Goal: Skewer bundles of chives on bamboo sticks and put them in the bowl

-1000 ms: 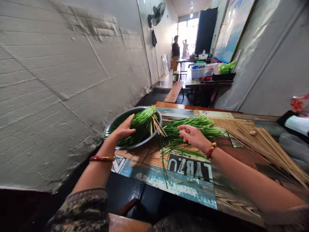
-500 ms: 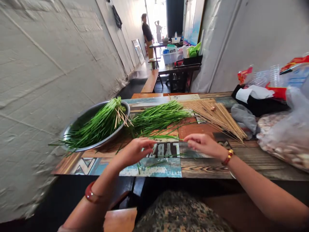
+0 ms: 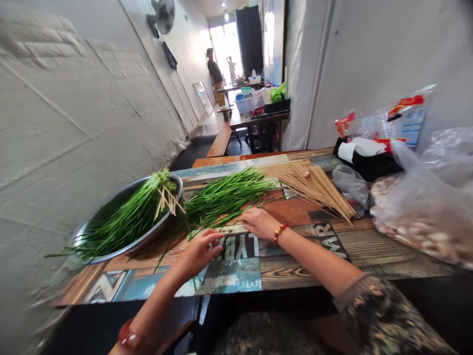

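A loose pile of green garlic chives [image 3: 229, 193] lies across the middle of the table. My right hand [image 3: 256, 222] is at the pile's near edge, fingers pinched together on a few chive stalks. Closer to me, my left hand [image 3: 203, 250] hovers just in front of the chives, its thumb apart from the fingers and nothing visible between them. On the left, a metal basin [image 3: 142, 245] holds more chives [image 3: 123, 224], with bamboo skewer ends [image 3: 166, 201] sticking out at their pale end. A fan of loose bamboo skewers [image 3: 325, 190] lies right of the pile.
At the right stands a clear plastic bag of garlic cloves [image 3: 421, 222], beside a crumpled grey bag [image 3: 350, 185] and a black bag [image 3: 373, 166]. Farther off are another table with a plastic bin [image 3: 248, 102], a bench [image 3: 219, 139] and a standing person [image 3: 215, 71].
My right hand has moved left to the near edge of the chives, closer to my left hand. The camera view has shifted, so the table sits lower and farther left.
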Demonstrator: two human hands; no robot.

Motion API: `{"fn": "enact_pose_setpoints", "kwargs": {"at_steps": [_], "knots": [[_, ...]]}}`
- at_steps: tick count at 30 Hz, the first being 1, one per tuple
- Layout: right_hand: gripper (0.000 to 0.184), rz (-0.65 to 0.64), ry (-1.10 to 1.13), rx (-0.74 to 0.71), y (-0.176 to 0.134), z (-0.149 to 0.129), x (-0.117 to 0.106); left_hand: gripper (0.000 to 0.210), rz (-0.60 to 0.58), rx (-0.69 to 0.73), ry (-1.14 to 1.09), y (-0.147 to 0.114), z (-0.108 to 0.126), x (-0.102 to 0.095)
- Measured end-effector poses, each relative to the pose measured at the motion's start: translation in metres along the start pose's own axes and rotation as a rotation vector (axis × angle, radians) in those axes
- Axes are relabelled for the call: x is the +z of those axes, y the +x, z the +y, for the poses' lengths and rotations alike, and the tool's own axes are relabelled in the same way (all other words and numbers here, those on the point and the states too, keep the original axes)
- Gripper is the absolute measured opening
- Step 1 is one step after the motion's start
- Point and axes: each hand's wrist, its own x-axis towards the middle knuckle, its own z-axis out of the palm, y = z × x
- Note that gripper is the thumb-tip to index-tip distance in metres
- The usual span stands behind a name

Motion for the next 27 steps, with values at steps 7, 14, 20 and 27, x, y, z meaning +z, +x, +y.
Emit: {"fn": "enact_pose_setpoints", "kwargs": {"at_steps": [7, 14, 20, 27], "knots": [[0.018, 0.228, -0.041, 0.131, -0.015, 0.029, -0.033, 0.039, 0.073, -0.189, 0.067, -0.037, -0.052, -0.023], [0.022, 0.339, -0.162, 0.362, -0.039, 0.088, -0.077, 0.033, 0.042, -0.097, -0.006, 0.011, -0.018, 0.013], [0.025, 0.304, -0.311, 0.432, -0.056, 0.113, -0.084, 0.025, 0.234, -0.004, -0.102, 0.105, 0.000, 0.041], [0.022, 0.177, -0.602, 0.448, -0.061, 0.117, -0.081, 0.019, 0.337, 0.057, -0.033, 0.094, 0.024, 0.061]]}}
